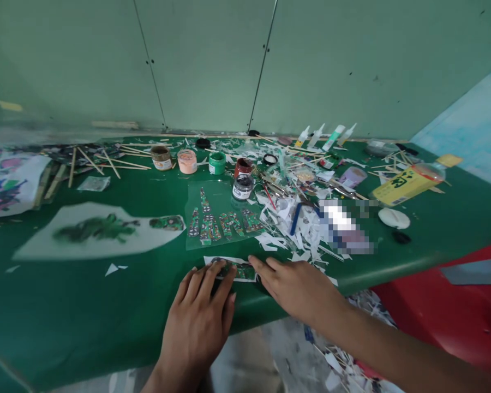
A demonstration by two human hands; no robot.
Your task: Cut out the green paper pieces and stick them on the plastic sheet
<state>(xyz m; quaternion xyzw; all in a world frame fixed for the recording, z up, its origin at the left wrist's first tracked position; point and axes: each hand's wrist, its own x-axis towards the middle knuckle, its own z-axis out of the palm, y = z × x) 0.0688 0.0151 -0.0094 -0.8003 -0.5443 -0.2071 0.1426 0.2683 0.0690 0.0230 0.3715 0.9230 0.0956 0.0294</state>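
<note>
A small white paper strip (249,277) with a green and dark patterned piece on it lies near the table's front edge. My left hand (200,311) rests over its left part, fingers spread and fingertips pressing down on it. At the strip's right end, my right hand (290,286) touches the upper corner with a stretched index finger; its thumb is mostly hidden. Just behind lies a clear plastic sheet (194,191) bearing several green patterned cut pieces (210,226). Left of that is a larger white paper (36,240) with a blurred green pattern.
Open paint jars (217,163) line the back, with a dark jar (243,187) on the sheet. White paper scraps (286,210), sticks (126,165) and glue tubes (333,137) crowd the right and back. A yellow-labelled bottle (407,183) lies at right, near a red surface (442,311).
</note>
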